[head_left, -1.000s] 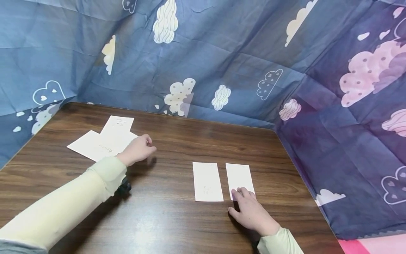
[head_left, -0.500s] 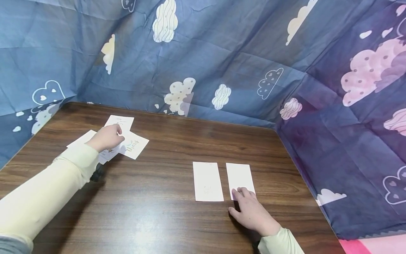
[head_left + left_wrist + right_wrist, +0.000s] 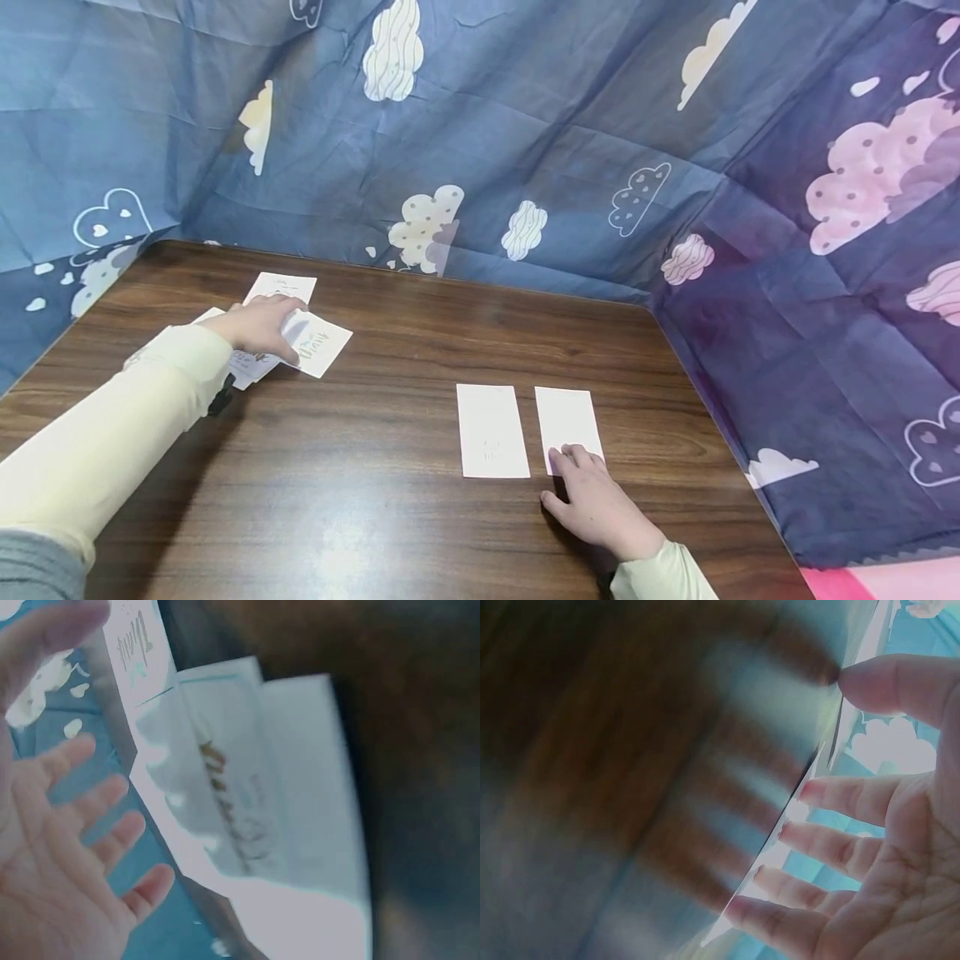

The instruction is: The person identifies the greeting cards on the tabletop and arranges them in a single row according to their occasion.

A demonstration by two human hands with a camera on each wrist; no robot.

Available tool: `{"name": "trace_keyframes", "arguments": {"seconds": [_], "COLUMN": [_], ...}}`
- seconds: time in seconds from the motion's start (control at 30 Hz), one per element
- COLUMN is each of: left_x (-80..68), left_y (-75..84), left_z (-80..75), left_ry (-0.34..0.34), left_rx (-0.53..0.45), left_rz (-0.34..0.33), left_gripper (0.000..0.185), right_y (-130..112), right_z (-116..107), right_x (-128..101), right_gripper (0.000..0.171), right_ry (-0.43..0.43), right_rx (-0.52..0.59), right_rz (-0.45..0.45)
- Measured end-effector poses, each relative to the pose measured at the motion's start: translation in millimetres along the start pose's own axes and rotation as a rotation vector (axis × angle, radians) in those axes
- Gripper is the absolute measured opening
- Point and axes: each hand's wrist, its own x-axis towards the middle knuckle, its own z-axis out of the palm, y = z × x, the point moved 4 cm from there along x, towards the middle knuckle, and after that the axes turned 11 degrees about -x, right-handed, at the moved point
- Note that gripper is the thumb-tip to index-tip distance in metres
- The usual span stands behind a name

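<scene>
The left grip (image 3: 264,325) is hovering, wide and empty, over the card pile (image 3: 322,346). The right grip (image 3: 592,504), loose, is touching one card (image 3: 567,419); another card (image 3: 492,431) is lying beside it on the worktop (image 3: 375,442). The person seems to be sorting; the next move is probably needing a careful pinch.

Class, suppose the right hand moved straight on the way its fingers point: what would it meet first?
The right hand would likely meet the rightmost white card first: in the head view it overlaps that card's near end, though height is unclear.
</scene>
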Motion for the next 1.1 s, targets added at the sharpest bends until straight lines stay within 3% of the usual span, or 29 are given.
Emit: {"name": "trace_keyframes", "arguments": {"seconds": [0.07,0.27,0.4,0.63,0.83,0.93,1.1], "left_x": [6.5,18.5,21.1,20.8,18.5,18.1,18.5], "left_y": [7.0,23.7,29.5,29.2,28.7,30.7,31.5], "left_z": [1.8,11.6,17.1,18.4,15.8,13.2,6.3], "left_ry": [-0.037,-0.160,-0.200,-0.184,-0.112,-0.071,-0.049], "left_rx": [0.035,0.099,0.172,0.245,0.285,0.285,0.248], "left_rz": [0.032,0.017,0.012,0.004,0.031,0.047,0.055], "left_gripper": [0.095,0.103,0.103,0.105,0.103,0.091,0.053], "right_y": [1,0,-1,-3,-3,-2,-1], "right_z": [1,5,6,6,4,4,5], "right_x": [-1,-2,-1,-3,-4,-4,-3], "right_gripper": [0.058,0.057,0.057,0.057,0.057,0.057,0.056], "right_ry": [0.006,0.026,0.036,0.042,0.041,0.041,0.030], "right_rx": [0.002,0.021,0.028,0.023,0.023,0.022,0.023], "right_rz": [0.003,-0.006,-0.014,-0.015,-0.015,-0.013,-0.010]}}
